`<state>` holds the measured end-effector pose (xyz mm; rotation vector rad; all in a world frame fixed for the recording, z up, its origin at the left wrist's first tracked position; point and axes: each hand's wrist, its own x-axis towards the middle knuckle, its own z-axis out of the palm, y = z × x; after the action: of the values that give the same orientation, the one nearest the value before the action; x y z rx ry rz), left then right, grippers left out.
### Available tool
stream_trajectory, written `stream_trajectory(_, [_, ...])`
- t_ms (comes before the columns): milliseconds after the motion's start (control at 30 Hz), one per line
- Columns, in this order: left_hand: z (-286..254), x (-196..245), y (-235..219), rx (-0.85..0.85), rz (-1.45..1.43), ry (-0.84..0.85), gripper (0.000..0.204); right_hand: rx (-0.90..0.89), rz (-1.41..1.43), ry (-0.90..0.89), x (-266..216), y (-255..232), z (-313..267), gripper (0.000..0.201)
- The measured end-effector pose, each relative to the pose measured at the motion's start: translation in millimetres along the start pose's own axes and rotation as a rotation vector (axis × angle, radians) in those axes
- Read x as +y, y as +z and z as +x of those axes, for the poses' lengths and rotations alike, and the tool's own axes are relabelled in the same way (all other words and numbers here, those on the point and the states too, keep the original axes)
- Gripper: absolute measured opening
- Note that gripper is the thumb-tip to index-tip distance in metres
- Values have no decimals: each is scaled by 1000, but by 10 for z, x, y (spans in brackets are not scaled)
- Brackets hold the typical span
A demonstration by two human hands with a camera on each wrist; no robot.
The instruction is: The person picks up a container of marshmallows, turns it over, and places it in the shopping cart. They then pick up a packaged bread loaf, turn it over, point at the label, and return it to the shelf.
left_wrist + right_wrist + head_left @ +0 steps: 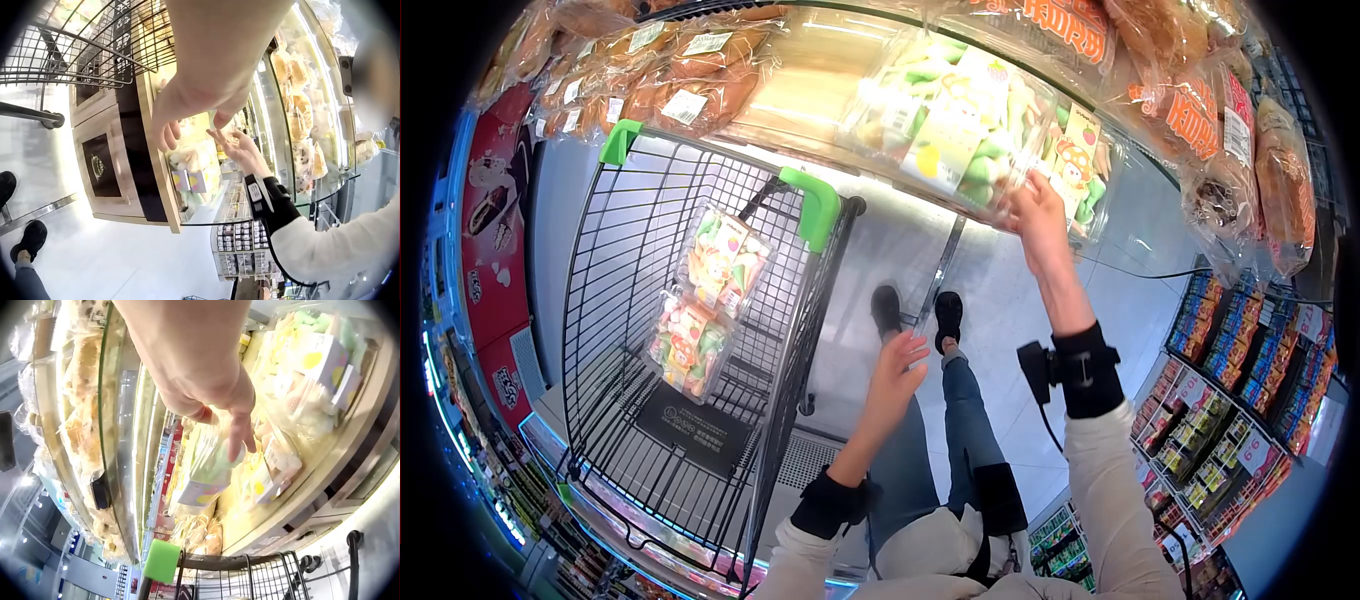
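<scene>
The right hand (pixel 1040 222) pinches the edge of a clear package (pixel 980 165) of pastel-coloured pieces at the shelf front; more such packages (pixel 1083 160) lie beside it. In the right wrist view, the right hand (pixel 209 381) reaches down with its fingers at a clear package (pixel 203 484) with a pale label, the grip partly hidden. My left hand (pixel 892 385) hangs in the air between cart and body, fingers loosely bent, holding nothing. Two similar packages (pixel 725 258) (pixel 690 345) lie in the shopping cart (pixel 615 330).
Wrapped loaves (pixel 690 85) fill the shelf's left part, and bagged bread (pixel 1200 130) stands at the right. The cart's green corner (pixel 815 210) is close to the shelf edge. Racks of small packets (pixel 1200 430) stand to the right, beyond the tiled floor (pixel 870 240).
</scene>
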<state>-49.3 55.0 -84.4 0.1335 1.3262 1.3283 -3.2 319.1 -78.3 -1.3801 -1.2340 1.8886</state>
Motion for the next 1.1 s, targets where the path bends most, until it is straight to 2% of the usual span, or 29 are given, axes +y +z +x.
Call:
stream_trajectory(100, [-52, 9, -10, 0, 2, -10, 48, -29, -88, -13, 64, -12, 507, 36])
stream_trajectory(267, [-77, 36, -40, -14, -11, -16, 46, -23, -132, -24, 46, 218, 833, 34])
stream_trajectory(467, [-70, 91, -109, 3, 9, -30, 42, 26, -119, -5, 370, 297, 970, 33])
stream_trajectory(633, [-91, 74, -193, 20, 1, -39, 40, 110, -212, 21, 464, 282, 935, 35])
stream_trajectory(933, [-166, 13, -268, 1, 36, -48, 40, 121, -454, -63, 708, 156, 1298, 30])
stream_trajectory(1100, [-172, -23, -285, -2, 37, -62, 39, 120, -451, -91, 806, 112, 1385, 27])
